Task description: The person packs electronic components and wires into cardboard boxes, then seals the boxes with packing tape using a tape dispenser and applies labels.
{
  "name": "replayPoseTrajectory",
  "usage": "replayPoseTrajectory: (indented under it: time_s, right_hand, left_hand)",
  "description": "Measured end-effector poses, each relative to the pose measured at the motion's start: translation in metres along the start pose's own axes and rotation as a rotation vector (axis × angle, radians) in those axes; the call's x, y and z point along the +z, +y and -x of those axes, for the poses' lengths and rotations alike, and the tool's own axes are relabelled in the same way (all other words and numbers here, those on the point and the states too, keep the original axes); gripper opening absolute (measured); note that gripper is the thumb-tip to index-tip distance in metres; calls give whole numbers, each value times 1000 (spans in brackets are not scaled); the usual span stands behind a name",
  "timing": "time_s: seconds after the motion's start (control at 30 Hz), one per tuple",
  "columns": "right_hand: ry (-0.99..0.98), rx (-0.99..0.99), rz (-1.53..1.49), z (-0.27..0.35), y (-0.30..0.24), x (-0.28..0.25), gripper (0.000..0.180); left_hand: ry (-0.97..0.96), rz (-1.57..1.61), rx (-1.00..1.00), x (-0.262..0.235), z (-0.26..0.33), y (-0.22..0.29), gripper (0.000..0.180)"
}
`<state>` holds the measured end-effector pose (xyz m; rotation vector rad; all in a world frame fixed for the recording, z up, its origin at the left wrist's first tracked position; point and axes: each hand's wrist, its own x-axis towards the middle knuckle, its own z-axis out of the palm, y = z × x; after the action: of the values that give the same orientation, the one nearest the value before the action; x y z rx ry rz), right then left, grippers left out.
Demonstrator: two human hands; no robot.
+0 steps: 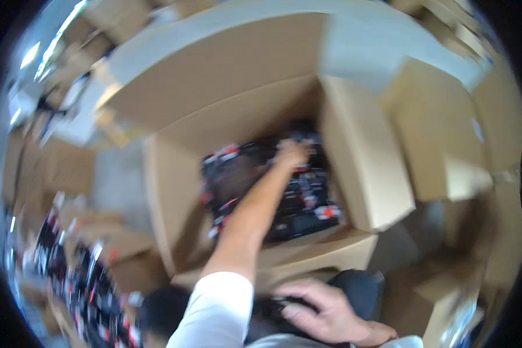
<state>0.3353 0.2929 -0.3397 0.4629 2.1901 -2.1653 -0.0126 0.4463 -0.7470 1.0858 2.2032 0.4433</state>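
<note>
A large open cardboard box (232, 110) stands in front of me. Inside it lie several black packaged items (298, 200) with red and white patches, too blurred to name. My left arm reaches deep into the box, and my left hand (294, 152) is at the far part of these items, next to a dark piece. Motion smears its fingers, so its grip cannot be made out. Close to my body, in front of the box's near wall, my right hand (325, 310) is curled, thumb and fingers closing around something dark that is mostly hidden.
Box flaps stand out around the opening, with one tall flap (368, 156) on the right. More cardboard boxes (435, 133) crowd the right side. To the lower left lies a pile of similar black and red items (93, 290). Grey floor (122, 185) shows at left.
</note>
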Motion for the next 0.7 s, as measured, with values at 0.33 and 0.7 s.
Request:
replayPoseTrajectory:
  time_s: [0.33,0.7]
  right_hand:
    - [-83,-69,-134,-45,11,118,21]
    - [-370,-136,191,2,-5,224,28]
  left_hand:
    - [761,486,380,-276,628,118,49]
    - [1023,-342,-1781,-252,1389,-153,62]
